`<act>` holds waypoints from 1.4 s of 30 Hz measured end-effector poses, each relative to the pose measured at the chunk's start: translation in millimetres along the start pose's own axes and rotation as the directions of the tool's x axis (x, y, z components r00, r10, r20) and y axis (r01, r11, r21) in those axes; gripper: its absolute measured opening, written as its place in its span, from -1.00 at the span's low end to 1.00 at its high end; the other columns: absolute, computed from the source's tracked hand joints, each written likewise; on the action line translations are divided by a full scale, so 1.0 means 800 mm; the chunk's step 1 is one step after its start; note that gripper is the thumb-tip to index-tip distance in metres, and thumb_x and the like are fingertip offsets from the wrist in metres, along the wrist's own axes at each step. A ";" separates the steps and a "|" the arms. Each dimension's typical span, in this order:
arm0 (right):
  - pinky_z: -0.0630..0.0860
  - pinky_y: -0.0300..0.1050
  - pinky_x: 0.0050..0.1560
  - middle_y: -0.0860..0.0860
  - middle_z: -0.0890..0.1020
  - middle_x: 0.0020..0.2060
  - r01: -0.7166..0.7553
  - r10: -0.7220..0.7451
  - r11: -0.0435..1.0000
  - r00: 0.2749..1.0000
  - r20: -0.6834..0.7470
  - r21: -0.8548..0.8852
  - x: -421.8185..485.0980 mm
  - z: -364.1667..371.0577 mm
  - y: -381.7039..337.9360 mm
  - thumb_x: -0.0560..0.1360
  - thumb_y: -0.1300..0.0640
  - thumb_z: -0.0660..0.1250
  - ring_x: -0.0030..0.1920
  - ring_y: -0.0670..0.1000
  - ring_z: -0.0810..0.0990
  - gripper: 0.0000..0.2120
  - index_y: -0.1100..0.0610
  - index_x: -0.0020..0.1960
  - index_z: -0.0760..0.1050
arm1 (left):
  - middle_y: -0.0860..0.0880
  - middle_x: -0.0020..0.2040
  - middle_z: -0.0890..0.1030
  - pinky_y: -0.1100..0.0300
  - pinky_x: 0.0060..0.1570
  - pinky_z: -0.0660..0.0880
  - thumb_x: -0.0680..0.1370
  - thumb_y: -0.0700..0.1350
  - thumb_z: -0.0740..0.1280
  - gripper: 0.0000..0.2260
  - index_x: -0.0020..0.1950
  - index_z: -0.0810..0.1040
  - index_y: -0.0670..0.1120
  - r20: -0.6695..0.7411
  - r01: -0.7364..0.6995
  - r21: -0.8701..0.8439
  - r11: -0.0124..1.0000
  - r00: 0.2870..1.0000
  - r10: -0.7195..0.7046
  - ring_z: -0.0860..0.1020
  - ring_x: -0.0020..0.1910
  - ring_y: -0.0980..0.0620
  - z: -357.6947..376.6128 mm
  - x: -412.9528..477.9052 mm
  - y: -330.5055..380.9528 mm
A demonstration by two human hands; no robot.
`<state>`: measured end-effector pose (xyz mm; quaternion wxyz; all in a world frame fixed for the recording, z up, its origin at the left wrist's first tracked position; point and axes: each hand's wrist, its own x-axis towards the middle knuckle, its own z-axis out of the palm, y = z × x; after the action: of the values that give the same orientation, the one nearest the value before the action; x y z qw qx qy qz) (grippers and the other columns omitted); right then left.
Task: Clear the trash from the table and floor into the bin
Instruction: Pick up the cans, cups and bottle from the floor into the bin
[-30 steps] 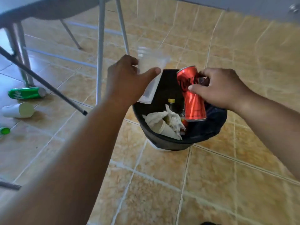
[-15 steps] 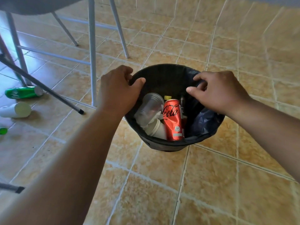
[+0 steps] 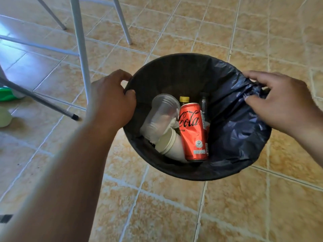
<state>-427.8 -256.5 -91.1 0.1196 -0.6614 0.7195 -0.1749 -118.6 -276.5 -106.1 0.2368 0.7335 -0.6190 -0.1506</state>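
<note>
Bin [image 3: 181, 55]: round, upright on the tiled floor, seen from above, mouth open, just right of the table legs
Liner [image 3: 234, 131]: black plastic bag inside the bin, smooth round the left and far rim, loose and crumpled on the right, where it bulges over the edge
Can [image 3: 194, 132]: red cola can, dented, lying in the bin with one end toward the near wall
Clear cup [image 3: 161, 113]: transparent plastic, on its side in the bin, touching the can's left flank
Paper cups [image 3: 172, 145]: pale, nested, lying below the clear cup and against the can
Bottle [image 3: 184, 99]: only a yellow cap shows, behind the can
Left hand [image 3: 111, 102]: grips the bin's left rim, thumb inside, fingers curled over the outside
Right hand [image 3: 283, 103]: pinches a bunched fold of liner at the right rim
Table legs [image 3: 80, 49]: pale metal tubes with crossbars, left of the bin
Rod [image 3: 40, 100]: dark, slanted, its black tip on the floor near the left hand
Green item [image 3: 7, 94]: on the floor at the left edge, mostly cut off, kind unclear
Pale cup [image 3: 4, 117]: on the floor near the green item, cut off by the frame
Floor [image 3: 174, 206]: tan glazed tiles with light grout
</note>
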 end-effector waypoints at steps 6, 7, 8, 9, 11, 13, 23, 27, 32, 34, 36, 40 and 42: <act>0.55 0.02 0.00 -0.06 0.44 0.39 -0.177 0.163 0.983 0.958 0.237 0.038 -0.025 -0.017 -0.024 0.57 0.21 0.20 0.05 0.24 0.59 -0.38 -0.32 0.47 0.16 | -0.06 -0.04 0.64 0.23 0.04 0.38 0.54 -0.06 0.29 -0.72 0.25 0.53 0.08 0.035 0.108 -0.084 0.991 0.994 -0.105 0.58 0.00 -0.05 -0.005 -0.021 0.011; 0.53 -0.07 -0.07 -0.02 0.44 0.40 -0.181 0.170 0.983 0.955 0.244 0.024 -0.027 -0.021 -0.032 0.57 0.22 0.18 -0.04 0.21 0.61 -0.38 -0.28 0.48 0.16 | -0.09 -0.01 0.64 0.24 0.05 0.37 0.54 -0.07 0.28 -0.72 0.26 0.52 0.08 0.042 0.132 -0.081 0.988 0.991 -0.129 0.58 0.02 -0.06 -0.014 -0.025 0.014; 0.48 -0.17 -0.11 0.00 0.45 0.39 -0.184 0.172 0.983 0.955 0.240 0.026 -0.029 -0.029 -0.043 0.56 0.24 0.17 -0.11 0.17 0.61 -0.39 -0.24 0.49 0.18 | -0.11 0.01 0.63 0.24 0.06 0.37 0.54 -0.08 0.28 -0.71 0.26 0.52 0.08 0.046 0.154 -0.076 0.985 0.987 -0.151 0.58 0.04 -0.08 -0.029 -0.029 0.019; 0.41 -0.27 -0.12 0.01 0.46 0.38 -0.178 0.166 0.984 0.959 0.230 0.033 -0.032 -0.043 -0.055 0.55 0.25 0.18 -0.13 0.12 0.60 -0.40 -0.19 0.50 0.21 | -0.13 0.02 0.63 0.21 0.08 0.39 0.54 -0.08 0.27 -0.71 0.26 0.52 0.08 0.047 0.166 -0.068 0.984 0.986 -0.163 0.57 0.04 -0.10 -0.050 -0.031 0.026; 0.33 -0.39 -0.03 0.00 0.50 0.35 -0.185 0.170 0.981 0.962 0.214 0.053 -0.039 -0.084 -0.080 0.55 0.26 0.20 -0.01 0.04 0.58 -0.41 -0.12 0.50 0.24 | -0.15 0.00 0.63 0.11 0.10 0.40 0.53 -0.07 0.26 -0.70 0.25 0.52 0.09 0.046 0.158 -0.046 0.986 0.987 -0.156 0.56 0.04 -0.15 -0.104 -0.031 0.047; 0.28 -0.43 0.13 -0.03 0.45 0.39 -0.220 0.194 0.970 0.959 0.209 0.107 -0.049 -0.141 -0.112 0.55 0.26 0.22 0.20 -0.04 0.52 -0.43 -0.10 0.50 0.26 | -0.14 -0.06 0.62 0.07 0.06 0.45 0.51 -0.06 0.25 -0.70 0.23 0.54 0.09 0.042 0.154 -0.066 0.986 0.987 -0.152 0.56 -0.03 -0.15 -0.171 -0.029 0.077; 0.32 -0.22 -0.05 0.11 0.53 -0.01 -0.173 0.145 0.952 0.981 0.127 0.251 -0.046 -0.548 -0.282 0.56 0.20 0.27 -0.07 0.07 0.50 -0.50 -0.07 0.46 0.33 | -0.06 -0.12 0.54 0.17 0.01 0.37 0.51 -0.12 0.32 -0.67 0.26 0.52 0.06 0.038 0.190 0.006 0.982 0.981 -0.190 0.50 -0.11 -0.04 -0.572 -0.036 0.326; 0.30 -0.21 -0.11 0.05 0.45 -0.11 -0.061 0.043 0.957 0.996 0.072 0.284 -0.044 -0.675 -0.319 0.54 0.26 0.28 -0.17 0.02 0.43 -0.49 -0.01 0.45 0.36 | -0.06 -0.10 0.55 0.18 -0.01 0.36 0.49 -0.20 0.33 -0.65 0.26 0.54 0.04 -0.019 0.205 -0.002 0.979 0.979 -0.205 0.47 -0.14 -0.03 -0.671 -0.057 0.400; 0.30 -0.23 -0.09 0.01 0.43 -0.10 0.057 -0.058 0.951 0.998 -0.005 0.302 -0.017 -0.765 -0.335 0.53 0.29 0.27 -0.14 -0.02 0.42 -0.50 0.03 0.44 0.38 | -0.10 -0.02 0.60 0.04 0.06 0.50 0.50 -0.21 0.31 -0.67 0.24 0.56 0.03 -0.090 0.208 -0.079 0.975 0.972 -0.215 0.57 -0.07 -0.14 -0.723 -0.051 0.459; 0.31 -0.20 -0.07 0.01 0.43 -0.09 0.064 -0.067 0.951 0.998 -0.003 0.303 0.005 -0.788 -0.338 0.54 0.29 0.25 -0.12 -0.01 0.42 -0.51 0.04 0.44 0.39 | -0.10 0.00 0.60 0.03 0.06 0.51 0.51 -0.21 0.29 -0.66 0.25 0.55 0.02 -0.108 0.211 -0.111 0.971 0.969 -0.223 0.57 -0.06 -0.13 -0.735 -0.042 0.481; 0.30 -0.20 -0.08 0.01 0.43 -0.09 0.067 -0.068 0.952 0.998 -0.007 0.298 0.037 -0.799 -0.342 0.54 0.30 0.24 -0.12 0.00 0.42 -0.52 0.04 0.43 0.39 | -0.09 0.00 0.62 0.04 0.05 0.51 0.50 -0.21 0.28 -0.66 0.25 0.55 0.03 -0.119 0.217 -0.146 0.965 0.965 -0.235 0.57 -0.05 -0.12 -0.738 -0.017 0.495; 0.29 -0.22 -0.10 0.00 0.42 -0.10 0.075 -0.075 0.958 0.997 -0.011 0.278 0.110 -0.801 -0.349 0.55 0.29 0.24 -0.15 0.01 0.41 -0.52 0.02 0.44 0.38 | -0.06 0.06 0.63 0.04 0.05 0.56 0.55 -0.19 0.27 -0.67 0.28 0.52 0.08 -0.091 0.223 -0.212 0.951 0.965 -0.247 0.58 -0.03 -0.07 -0.727 0.053 0.506; 0.29 -0.22 -0.11 0.01 0.43 -0.11 0.080 -0.080 0.962 0.997 -0.010 0.262 0.151 -0.798 -0.355 0.55 0.29 0.24 -0.18 -0.01 0.39 -0.52 0.02 0.44 0.37 | -0.07 0.09 0.63 0.01 0.03 0.58 0.56 -0.17 0.27 -0.68 0.28 0.51 0.09 -0.088 0.218 -0.243 0.945 0.965 -0.246 0.58 -0.03 -0.05 -0.720 0.097 0.507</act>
<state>-438.9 -334.7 613.5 0.1988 -0.6685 0.6627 -0.2729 -147.7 -309.5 601.2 0.3372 0.7762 -0.4915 -0.2054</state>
